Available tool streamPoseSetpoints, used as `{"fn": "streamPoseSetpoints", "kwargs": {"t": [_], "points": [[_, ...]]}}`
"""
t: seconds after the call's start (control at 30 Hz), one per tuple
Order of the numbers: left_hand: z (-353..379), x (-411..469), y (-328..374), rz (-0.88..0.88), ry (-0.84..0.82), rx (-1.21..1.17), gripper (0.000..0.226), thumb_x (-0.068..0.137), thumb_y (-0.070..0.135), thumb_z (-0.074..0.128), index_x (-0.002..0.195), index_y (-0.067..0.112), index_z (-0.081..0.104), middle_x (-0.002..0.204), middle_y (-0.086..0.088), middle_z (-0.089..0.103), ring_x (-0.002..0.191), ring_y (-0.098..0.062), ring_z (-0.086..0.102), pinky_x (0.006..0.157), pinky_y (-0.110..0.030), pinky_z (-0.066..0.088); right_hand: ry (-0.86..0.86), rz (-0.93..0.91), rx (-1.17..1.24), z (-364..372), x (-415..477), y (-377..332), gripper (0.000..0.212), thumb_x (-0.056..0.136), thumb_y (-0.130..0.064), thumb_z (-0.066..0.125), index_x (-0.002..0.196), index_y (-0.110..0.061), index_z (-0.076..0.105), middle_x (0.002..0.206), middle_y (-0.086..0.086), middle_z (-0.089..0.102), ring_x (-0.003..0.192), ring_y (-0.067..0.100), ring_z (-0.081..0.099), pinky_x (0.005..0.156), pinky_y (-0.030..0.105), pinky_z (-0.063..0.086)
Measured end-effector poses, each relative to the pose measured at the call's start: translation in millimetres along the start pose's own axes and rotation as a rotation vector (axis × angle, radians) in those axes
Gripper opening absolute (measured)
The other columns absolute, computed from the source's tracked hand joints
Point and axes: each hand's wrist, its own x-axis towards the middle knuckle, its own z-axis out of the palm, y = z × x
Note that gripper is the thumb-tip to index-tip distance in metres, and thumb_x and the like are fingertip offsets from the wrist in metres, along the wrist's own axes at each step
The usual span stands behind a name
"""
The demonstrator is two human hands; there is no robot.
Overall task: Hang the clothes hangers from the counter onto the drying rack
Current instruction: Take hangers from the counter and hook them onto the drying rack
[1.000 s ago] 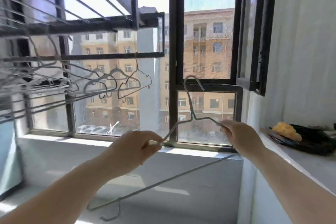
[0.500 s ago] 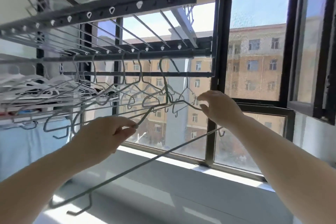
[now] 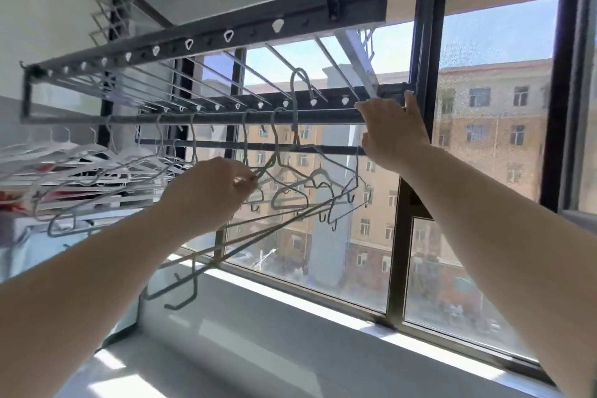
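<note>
Window (image 3: pixel 497 42) behind; my left hand (image 3: pixel 206 194) pinches the hanger (image 3: pixel 292 97), hook held high to clear the drying rack (image 3: pixel 200 42); I cannot tell what my right hand (image 3: pixel 391 132) holds.

Sunlit white sill (image 3: pixel 290 349) below dark-framed window (image 3: pixel 394 268)

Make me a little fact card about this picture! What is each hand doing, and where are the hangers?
Left hand: pinches the wire hanger at its shoulder
Right hand: up at the drying rack rail; its grip is hidden
Hanger hook: raised up by the rail; cannot tell if it has caught
Other hangers: hang in a row on the rail
Behind: window, with buildings outside
</note>
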Motion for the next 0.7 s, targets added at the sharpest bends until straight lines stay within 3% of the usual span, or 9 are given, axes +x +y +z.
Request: {"fn": "streamPoseSetpoints", "kwargs": {"t": [0.2,0.6,0.7], "points": [[25,17,1,-0.002,-0.027,0.015,0.028,0.095,0.027,0.045,0.114,0.015,0.06,0.054,0.009,0.045,0.041,-0.008,0.044,0.047,-0.022,0.038,-0.021,-0.011,0.009,4,-1,3,0.05,0.093,-0.011,0.042,0.141,-0.015,0.027,0.148,0.004,0.032,0.137,0.022,0.03,0.116,0.045,-0.002],[49,23,-6,0.004,-0.072,0.068,0.027,0.094,0.032,0.045,0.114,0.02,0.06,0.054,0.01,0.05,0.04,-0.004,0.043,0.048,-0.02,0.034,-0.044,-0.028,0.002,7,-4,9,0.053,0.094,-0.011,0.041,0.143,-0.016,0.022,0.15,0.003,0.025,0.139,0.021,0.024,0.116,0.043,-0.003],[46,22,-6,-0.017,-0.102,0.055,0.026,0.093,0.033,0.046,0.11,0.019,0.061,0.054,0.008,0.054,0.043,-0.004,0.048,0.052,-0.021,0.039,-0.048,-0.028,0.008,6,-7,11,0.055,0.094,-0.01,0.04,0.144,-0.016,0.019,0.153,0.002,0.02,0.141,0.019,0.018,0.116,0.041,-0.004]]}}
